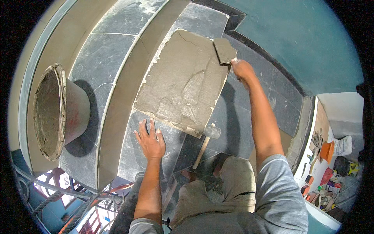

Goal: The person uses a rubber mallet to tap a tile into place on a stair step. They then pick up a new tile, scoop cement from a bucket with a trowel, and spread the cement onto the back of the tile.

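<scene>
My right hand (242, 71) is closed round the handle of a trowel, whose mortar-coated blade (226, 50) tilts over the upper right edge of a tile. A thick grey mortar layer (175, 70) covers this tile; it is smooth in places and ridged or rough toward its lower right. Fingers spread, my left hand (151, 141) rests on the dark tiled surface just below the mortar's lower left edge and holds nothing. Beside the tile's lower right corner lies a mallet (212, 131) with a dark head and a wooden handle.
A mortar-smeared bucket (78, 111) stands on the lower step at left. Pale-edged steps (128, 84) curve along that side. Beyond a dark skirting is a teal wall (300, 43). Tools, an orange container (327, 151) and bags lie at far right. Ropes and metal bars show lower left.
</scene>
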`<state>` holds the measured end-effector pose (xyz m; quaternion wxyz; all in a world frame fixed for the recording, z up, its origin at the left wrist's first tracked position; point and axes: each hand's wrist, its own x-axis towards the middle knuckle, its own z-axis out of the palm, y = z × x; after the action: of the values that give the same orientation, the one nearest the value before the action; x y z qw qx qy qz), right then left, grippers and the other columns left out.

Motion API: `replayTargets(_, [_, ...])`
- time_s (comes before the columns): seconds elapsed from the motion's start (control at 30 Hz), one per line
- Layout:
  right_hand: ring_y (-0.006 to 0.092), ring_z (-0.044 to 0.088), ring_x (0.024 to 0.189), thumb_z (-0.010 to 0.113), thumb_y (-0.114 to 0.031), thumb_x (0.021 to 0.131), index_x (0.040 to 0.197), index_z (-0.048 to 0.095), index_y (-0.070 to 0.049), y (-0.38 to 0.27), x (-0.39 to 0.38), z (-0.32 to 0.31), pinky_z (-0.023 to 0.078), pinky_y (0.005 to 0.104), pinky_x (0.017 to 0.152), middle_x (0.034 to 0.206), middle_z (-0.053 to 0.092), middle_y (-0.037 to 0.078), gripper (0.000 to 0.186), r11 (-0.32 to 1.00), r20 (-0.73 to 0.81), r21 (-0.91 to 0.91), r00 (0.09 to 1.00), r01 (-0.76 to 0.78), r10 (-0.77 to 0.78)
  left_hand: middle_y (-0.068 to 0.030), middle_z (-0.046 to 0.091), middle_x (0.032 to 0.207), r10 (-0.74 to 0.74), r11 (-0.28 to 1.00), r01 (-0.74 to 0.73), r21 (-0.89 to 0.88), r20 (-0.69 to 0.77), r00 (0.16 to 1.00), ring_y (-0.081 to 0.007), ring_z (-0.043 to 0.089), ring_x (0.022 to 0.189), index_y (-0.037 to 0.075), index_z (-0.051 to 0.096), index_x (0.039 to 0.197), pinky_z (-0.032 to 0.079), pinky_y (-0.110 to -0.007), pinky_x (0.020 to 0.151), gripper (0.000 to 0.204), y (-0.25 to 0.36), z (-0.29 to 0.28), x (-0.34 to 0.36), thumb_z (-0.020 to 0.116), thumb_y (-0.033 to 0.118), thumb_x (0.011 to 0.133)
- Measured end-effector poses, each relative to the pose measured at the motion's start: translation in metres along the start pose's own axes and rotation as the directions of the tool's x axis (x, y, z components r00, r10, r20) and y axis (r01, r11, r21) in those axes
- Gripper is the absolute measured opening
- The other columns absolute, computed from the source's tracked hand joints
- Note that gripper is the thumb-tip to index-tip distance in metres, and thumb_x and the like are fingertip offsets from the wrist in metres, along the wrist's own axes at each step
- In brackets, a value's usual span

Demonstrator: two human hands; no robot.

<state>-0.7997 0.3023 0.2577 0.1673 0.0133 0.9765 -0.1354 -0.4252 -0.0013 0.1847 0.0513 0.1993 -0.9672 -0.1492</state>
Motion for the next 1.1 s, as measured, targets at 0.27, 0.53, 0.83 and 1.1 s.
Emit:
replayTargets(0.27, [0.0404,0.068,0.115,0.047,-0.043,0.105,0.123,0.073,-0.001,0.006,0.038,-0.012,0.053,0.0509,0.098,0.125,0.070,0.023,0.053,0.972,0.044,-0.230,0.997,-0.057,0.069,-0.0200,0.039,0.163,0.009,1.000,-0.009,-0.010,-0.007,1.000,-0.0408,0.032,0.154,0.014,0.049,0.158,0.015,-0.062,0.128,0.057,-0.001,0.001,0.000,0.054,0.027,0.103])
replayTargets(0.53, [0.0373,0.076,0.087,0.052,-0.040,0.104,0.111,0.075,-0.001,0.015,0.042,-0.006,0.057,0.0508,0.082,0.099,0.078,0.022,0.046,0.986,-0.048,0.165,0.998,-0.026,0.035,-0.0208,0.039,0.162,0.002,1.000,-0.002,-0.006,0.018,1.000,-0.0406,0.033,0.154,0.014,0.048,0.158,0.015,-0.062,0.127,0.058,0.001,-0.004,0.000,0.056,0.026,0.102])
replayTargets(0.83, [0.0333,0.066,0.064,0.056,-0.052,0.101,0.090,0.071,0.001,-0.013,0.000,0.010,0.054,0.0492,0.066,0.078,0.072,0.020,0.055,0.915,0.278,-0.033,0.883,0.402,-0.378,-0.0197,0.039,0.162,-0.011,1.000,0.012,-0.017,0.024,1.000,-0.0406,0.032,0.155,0.014,0.048,0.158,0.015,-0.062,0.127,0.058,0.000,-0.001,-0.001,0.055,0.025,0.102])
replayTargets(1.1, [0.0358,0.071,0.082,0.060,-0.042,0.099,0.097,0.073,-0.005,-0.030,-0.079,0.024,0.054,0.0501,0.079,0.093,0.074,0.023,0.040,0.723,0.575,0.111,0.549,0.681,-0.606,-0.0201,0.040,0.162,-0.025,0.999,0.026,-0.022,0.031,0.999,-0.0428,0.032,0.154,0.015,0.049,0.158,0.015,-0.062,0.127,0.058,0.000,-0.004,0.003,0.057,0.025,0.101])
